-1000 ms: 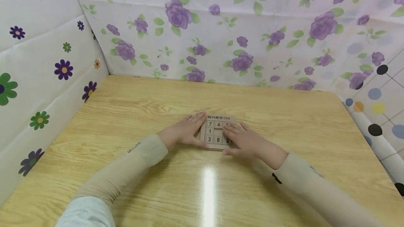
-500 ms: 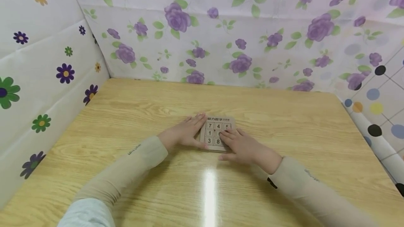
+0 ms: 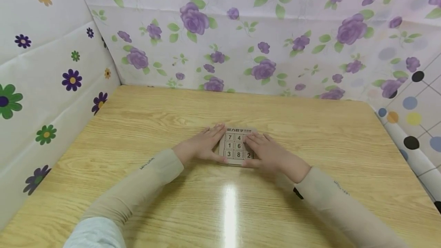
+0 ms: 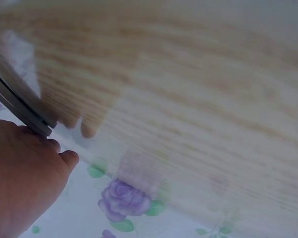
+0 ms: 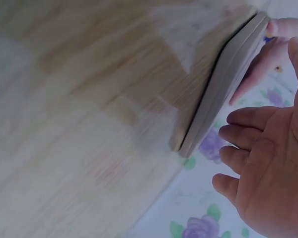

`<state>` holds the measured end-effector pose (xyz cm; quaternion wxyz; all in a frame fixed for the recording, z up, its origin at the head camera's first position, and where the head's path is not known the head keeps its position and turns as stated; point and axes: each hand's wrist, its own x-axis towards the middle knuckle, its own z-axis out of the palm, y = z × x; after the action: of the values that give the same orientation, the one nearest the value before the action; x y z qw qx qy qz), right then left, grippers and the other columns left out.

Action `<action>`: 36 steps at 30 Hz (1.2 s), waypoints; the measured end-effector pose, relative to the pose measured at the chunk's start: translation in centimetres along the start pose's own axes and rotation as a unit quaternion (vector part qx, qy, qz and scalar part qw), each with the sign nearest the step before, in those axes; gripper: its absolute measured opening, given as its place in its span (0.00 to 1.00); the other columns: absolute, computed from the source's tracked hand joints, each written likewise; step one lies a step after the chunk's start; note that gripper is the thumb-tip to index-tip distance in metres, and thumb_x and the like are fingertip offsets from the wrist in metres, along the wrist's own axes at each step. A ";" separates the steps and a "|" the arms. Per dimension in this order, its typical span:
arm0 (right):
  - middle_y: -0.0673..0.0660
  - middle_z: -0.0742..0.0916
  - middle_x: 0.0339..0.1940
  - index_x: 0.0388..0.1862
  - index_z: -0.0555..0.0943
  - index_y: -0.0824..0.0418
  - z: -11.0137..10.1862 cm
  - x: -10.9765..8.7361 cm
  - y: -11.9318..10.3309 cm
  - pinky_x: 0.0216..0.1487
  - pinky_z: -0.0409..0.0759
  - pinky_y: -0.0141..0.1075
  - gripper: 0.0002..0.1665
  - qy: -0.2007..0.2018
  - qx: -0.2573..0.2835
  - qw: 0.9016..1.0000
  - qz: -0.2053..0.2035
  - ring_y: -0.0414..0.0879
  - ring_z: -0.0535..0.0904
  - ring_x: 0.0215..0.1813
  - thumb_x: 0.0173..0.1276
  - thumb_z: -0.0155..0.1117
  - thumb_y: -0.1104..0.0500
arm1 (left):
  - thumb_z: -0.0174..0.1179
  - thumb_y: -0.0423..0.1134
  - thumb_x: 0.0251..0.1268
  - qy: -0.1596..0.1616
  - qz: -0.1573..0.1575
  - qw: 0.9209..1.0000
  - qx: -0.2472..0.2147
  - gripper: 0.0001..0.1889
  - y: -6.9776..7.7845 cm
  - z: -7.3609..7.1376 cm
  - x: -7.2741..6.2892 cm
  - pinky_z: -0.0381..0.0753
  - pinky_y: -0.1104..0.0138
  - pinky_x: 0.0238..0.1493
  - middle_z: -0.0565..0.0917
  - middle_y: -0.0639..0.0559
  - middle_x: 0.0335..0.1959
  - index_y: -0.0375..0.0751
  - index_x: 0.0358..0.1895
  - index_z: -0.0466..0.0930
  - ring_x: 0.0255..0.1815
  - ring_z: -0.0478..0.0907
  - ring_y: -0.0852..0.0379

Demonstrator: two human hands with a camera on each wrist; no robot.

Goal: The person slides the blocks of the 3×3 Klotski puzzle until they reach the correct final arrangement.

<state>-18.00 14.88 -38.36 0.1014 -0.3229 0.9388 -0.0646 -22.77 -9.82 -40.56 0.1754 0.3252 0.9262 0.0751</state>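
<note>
A square number slide puzzle lies flat on the table, printed characters along its top edge. Tiles 7, 4, 1, 6, 3, 8 and 2 show; fingers hide the upper right cells. My left hand rests at the puzzle's left side, fingers extended at the upper left corner, thumb at the lower left. In the left wrist view my left hand is against the puzzle's edge. My right hand lies over the right column, fingertips on the tiles, thumb near the lower right corner. The right wrist view has its fingers spread beside the puzzle's side.
The wooden table is glossy, with a bright light reflection in front of the puzzle. Behind it hangs a cloth with purple roses. A daisy-printed cloth borders the left, a dotted one the right.
The 6 tile has slid left into the middle cell, a gap one second ago. My right hand moved left with it, then back right and up over the top right cell. The left hand stays put.
</note>
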 end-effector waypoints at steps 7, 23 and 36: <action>0.65 0.61 0.75 0.73 0.57 0.69 0.2 0.1 0.6 0.76 0.47 0.57 0.51 -0.013 -0.026 0.999 0.015 0.59 0.50 0.77 0.67 0.49 0.32 | 0.54 0.74 0.52 0.004 0.003 1.000 0.003 0.61 0.0 -0.1 -0.2 0.35 0.56 0.77 0.34 0.45 0.78 0.39 0.76 0.32 0.78 0.32 0.51; 0.66 0.65 0.73 0.71 0.60 0.71 0.8 -1.4 -0.8 0.75 0.51 0.57 0.51 -0.008 -0.065 0.998 -0.014 0.60 0.55 0.75 0.66 0.51 0.32 | 0.51 0.76 0.51 0.013 0.000 0.999 0.047 0.61 -0.2 -0.3 -0.4 0.35 0.55 0.78 0.35 0.44 0.78 0.38 0.76 0.32 0.78 0.33 0.51; 0.64 0.62 0.75 0.73 0.57 0.68 0.1 0.5 -1.2 0.75 0.50 0.57 0.52 0.003 -0.039 0.999 -0.013 0.60 0.52 0.76 0.66 0.50 0.31 | 0.51 0.77 0.50 0.010 0.007 0.999 0.043 0.62 0.0 0.0 -0.3 0.36 0.55 0.78 0.35 0.44 0.78 0.39 0.76 0.33 0.78 0.34 0.51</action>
<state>-17.66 13.66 -38.36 0.0852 -0.3391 0.9364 -0.0298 -22.54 -10.02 -40.48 0.1519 0.3379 0.9280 0.0397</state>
